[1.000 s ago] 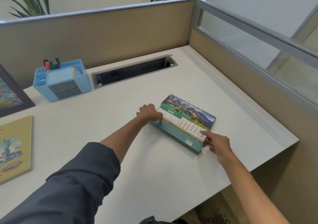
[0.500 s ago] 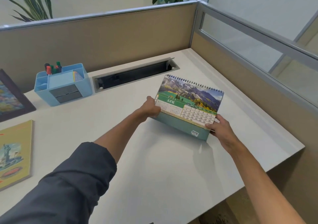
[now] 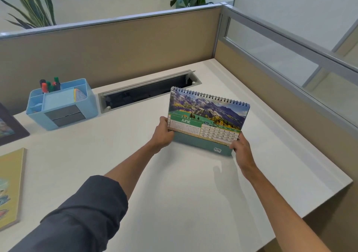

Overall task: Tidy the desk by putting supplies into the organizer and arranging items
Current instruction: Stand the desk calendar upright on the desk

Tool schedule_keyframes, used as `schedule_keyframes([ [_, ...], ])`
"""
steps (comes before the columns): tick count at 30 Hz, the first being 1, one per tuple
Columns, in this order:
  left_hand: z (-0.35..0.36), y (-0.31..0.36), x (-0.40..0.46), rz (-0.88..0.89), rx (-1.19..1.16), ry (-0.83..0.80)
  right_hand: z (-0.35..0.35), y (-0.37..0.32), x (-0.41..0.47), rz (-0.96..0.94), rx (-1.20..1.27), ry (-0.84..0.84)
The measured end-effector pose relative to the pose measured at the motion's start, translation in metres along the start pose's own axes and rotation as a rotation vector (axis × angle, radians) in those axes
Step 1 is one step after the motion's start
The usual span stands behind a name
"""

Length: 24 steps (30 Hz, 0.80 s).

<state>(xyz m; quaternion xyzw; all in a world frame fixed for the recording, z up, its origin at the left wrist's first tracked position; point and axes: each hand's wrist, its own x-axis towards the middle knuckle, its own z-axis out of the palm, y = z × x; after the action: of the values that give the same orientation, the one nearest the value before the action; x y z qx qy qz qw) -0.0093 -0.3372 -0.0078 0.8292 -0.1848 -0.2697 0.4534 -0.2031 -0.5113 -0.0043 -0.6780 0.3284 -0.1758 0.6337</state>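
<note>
From my head camera: my left hand (image 3: 162,133) clamps its grip on the lower left edge of the desk calendar (image 3: 208,116), and my right hand (image 3: 241,145) pinches its lower right corner. The calendar stands upright between both grips, its June page facing me, spiral binding on top; I cannot tell if its base touches the white surface (image 3: 184,193). Well off to the left of my left grip sits the blue organizer (image 3: 64,104) with markers (image 3: 49,85) standing in its back corner.
</note>
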Motion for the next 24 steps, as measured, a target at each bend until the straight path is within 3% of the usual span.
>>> schedule_keyframes([
  [12,-0.005,0.003,0.041,-0.018,-0.05,-0.123,0.008,0.021,0.044,-0.005,-0.286,-0.086],
  [24,-0.006,0.014,0.101,-0.035,0.033,-0.168,0.004,0.01,0.099,-0.017,-0.264,-0.061],
])
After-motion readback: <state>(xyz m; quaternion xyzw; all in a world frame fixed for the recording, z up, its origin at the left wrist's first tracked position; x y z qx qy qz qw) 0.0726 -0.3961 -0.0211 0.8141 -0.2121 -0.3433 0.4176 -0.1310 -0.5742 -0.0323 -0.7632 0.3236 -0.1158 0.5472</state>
